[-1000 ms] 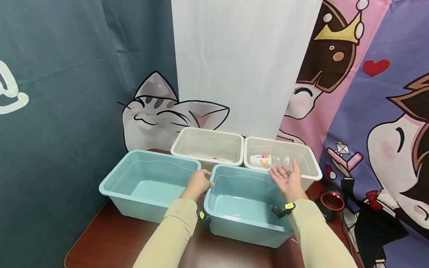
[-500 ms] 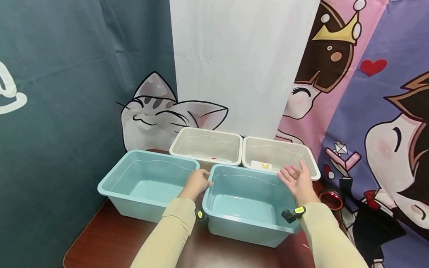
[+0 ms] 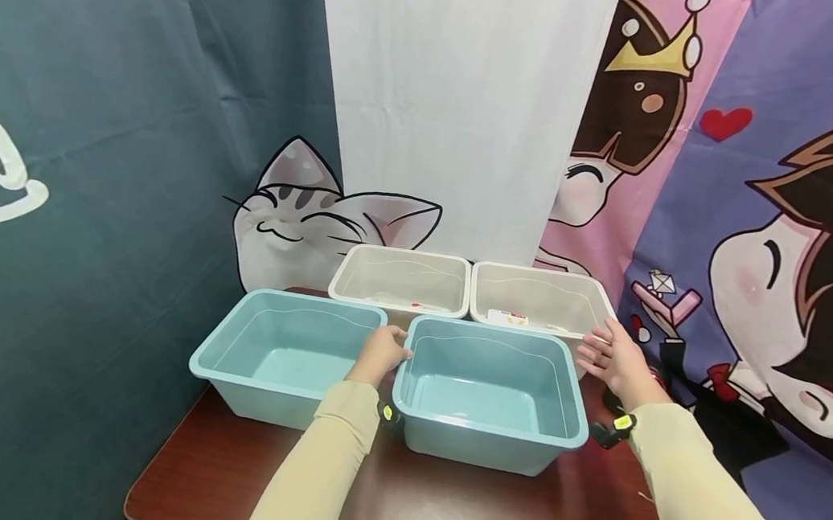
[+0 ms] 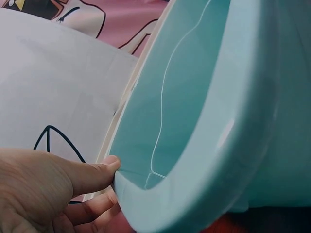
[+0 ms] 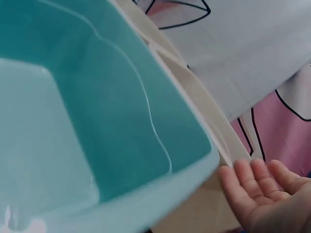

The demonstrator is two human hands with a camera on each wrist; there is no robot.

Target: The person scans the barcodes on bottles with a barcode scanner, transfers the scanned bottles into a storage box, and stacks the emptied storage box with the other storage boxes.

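Note:
Two light-blue plastic bins stand side by side on a table in the head view. My left hand (image 3: 381,356) is at the left rim of the right blue bin (image 3: 476,451). In the left wrist view, the thumb (image 4: 99,175) lies at the rim's corner with the fingers curled below it, holding the rim. My right hand (image 3: 621,363) is just off that bin's right side, fingers extended and palm turned inward. It holds nothing in the right wrist view, where the fingers (image 5: 250,179) lie close to the blue bin's corner (image 5: 209,165).
The left blue bin (image 3: 261,401) stands beside my left hand. Behind are a left cream bin (image 3: 415,274) with a small red-marked item and a right cream bin (image 3: 538,289) with a white printed item (image 3: 507,318), partly hidden. Brown tabletop (image 3: 443,507) shows in front; printed curtains hang behind.
My right hand has moved rightward from over the right blue bin to outside its right side. The left hand stays on the rim, and the bin has hardly moved.

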